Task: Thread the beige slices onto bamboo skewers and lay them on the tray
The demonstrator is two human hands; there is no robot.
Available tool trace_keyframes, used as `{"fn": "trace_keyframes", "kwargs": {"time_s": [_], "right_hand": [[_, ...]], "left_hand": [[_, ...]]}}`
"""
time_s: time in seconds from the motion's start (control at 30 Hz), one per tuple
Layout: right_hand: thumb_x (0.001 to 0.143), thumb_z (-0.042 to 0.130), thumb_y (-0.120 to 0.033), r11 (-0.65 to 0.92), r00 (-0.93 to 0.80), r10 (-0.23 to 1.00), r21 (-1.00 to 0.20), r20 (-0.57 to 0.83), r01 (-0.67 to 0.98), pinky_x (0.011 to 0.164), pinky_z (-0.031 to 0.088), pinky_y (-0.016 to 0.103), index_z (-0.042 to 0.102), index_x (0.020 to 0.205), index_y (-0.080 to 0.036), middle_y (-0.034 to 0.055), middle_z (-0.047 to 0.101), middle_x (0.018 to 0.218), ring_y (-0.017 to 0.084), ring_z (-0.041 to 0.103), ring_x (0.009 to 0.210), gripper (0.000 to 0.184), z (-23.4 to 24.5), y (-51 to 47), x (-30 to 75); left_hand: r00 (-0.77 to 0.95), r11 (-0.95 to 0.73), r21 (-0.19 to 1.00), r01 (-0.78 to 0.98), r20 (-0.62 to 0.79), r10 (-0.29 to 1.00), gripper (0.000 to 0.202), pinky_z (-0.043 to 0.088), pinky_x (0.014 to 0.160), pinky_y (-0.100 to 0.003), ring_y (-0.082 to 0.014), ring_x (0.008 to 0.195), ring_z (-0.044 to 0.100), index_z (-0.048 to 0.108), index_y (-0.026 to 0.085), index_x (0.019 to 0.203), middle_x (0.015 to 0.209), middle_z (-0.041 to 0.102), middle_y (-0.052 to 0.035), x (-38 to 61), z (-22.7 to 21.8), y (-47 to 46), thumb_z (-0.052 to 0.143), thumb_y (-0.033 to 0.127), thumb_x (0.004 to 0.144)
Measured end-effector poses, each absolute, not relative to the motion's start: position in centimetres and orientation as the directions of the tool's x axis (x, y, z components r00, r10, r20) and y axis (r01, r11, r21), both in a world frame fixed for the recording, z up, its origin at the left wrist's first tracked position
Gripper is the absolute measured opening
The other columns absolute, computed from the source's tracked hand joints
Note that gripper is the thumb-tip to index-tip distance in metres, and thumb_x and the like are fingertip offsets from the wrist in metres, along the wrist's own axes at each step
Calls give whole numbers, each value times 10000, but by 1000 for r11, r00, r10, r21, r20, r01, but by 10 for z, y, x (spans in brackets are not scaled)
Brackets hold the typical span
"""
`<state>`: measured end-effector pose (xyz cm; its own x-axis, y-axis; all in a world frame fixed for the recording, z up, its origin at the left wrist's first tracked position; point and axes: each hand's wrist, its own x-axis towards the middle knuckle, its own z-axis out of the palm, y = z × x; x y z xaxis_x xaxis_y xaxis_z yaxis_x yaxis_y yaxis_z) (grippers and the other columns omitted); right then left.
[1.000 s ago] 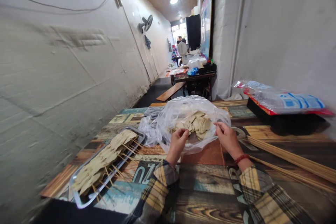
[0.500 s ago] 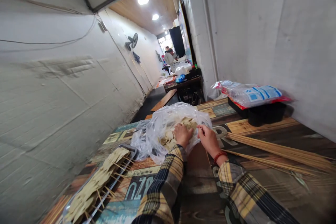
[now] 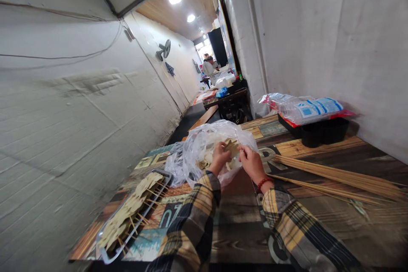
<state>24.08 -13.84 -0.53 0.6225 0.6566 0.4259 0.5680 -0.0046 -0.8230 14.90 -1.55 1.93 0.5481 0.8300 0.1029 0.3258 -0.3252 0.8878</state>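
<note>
A crumpled clear plastic bag point(image 3: 194, 146) lies open on the table, with flat, pale beige slices point(image 3: 205, 160) inside. My left hand point(image 3: 220, 156) is over the bag's mouth, its fingers closed on one thin beige slice point(image 3: 233, 149). Just to the right, my right hand point(image 3: 251, 162) pinches a thin bamboo skewer whose tip points up beside that slice. Whether the tip has pierced it, I cannot tell. At the left, a clear tray point(image 3: 106, 259) bears rows of skewered beige slices point(image 3: 132, 206), their sticks poking out over its right side.
Loose bamboo skewers point(image 3: 334, 175) lie fanned out at the right of the wood-patterned table point(image 3: 237, 238). Black plastic containers point(image 3: 325, 132) stand at the back right beneath plastic-wrapped packs point(image 3: 315, 109). White walls flank the table. Beyond it, a person point(image 3: 208, 67) is near a farther table.
My left hand has lifted from among the slices and drawn one up close to my right hand. The view has shifted slightly, showing more of the tray's near end.
</note>
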Motion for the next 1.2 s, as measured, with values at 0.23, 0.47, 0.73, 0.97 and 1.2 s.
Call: {"fn": "trace_keyframes", "kwargs": {"time_s": [0.23,0.47,0.73,0.97,1.2], "right_hand": [[895,405,-239,40,522,738,-800,428,599,606,440,252,699,1058,-195,38,725,713,180,659,635,340,2,-145,219],[866,428,-238,110,451,769,-789,453,604,674,464,253,704,1070,-182,77,752,898,189,685,751,348,-4,-142,209],[856,401,-244,149,440,800,-846,408,513,543,435,223,648,1157,-148,1,672,605,147,604,557,401,-9,-139,201],[848,402,-249,158,435,824,-884,363,440,546,432,220,628,1180,-128,-26,636,565,128,570,518,419,-13,-138,195],[861,413,-278,135,446,836,-908,319,396,529,406,231,629,1191,-120,-29,600,549,129,541,499,425,-13,-140,194]], "left_hand": [[637,-377,837,396,46,770,322,452,627,-233,-131,691,576,628,139,944,826,625,-29,70,30,15,655,154,623],[502,-629,453,632,380,777,173,456,799,-308,-167,826,578,662,159,889,874,614,-55,47,6,10,582,126,739],[590,-713,235,661,425,687,74,402,800,-334,-208,865,523,620,169,828,850,566,-55,41,-11,-20,624,188,757],[590,-716,227,660,433,681,68,393,803,-345,-216,887,515,582,180,780,877,552,-71,47,-10,-30,548,122,788],[572,-688,278,670,397,718,81,400,814,-352,-221,894,517,573,180,887,902,567,-66,48,-10,-31,586,196,809]]}}
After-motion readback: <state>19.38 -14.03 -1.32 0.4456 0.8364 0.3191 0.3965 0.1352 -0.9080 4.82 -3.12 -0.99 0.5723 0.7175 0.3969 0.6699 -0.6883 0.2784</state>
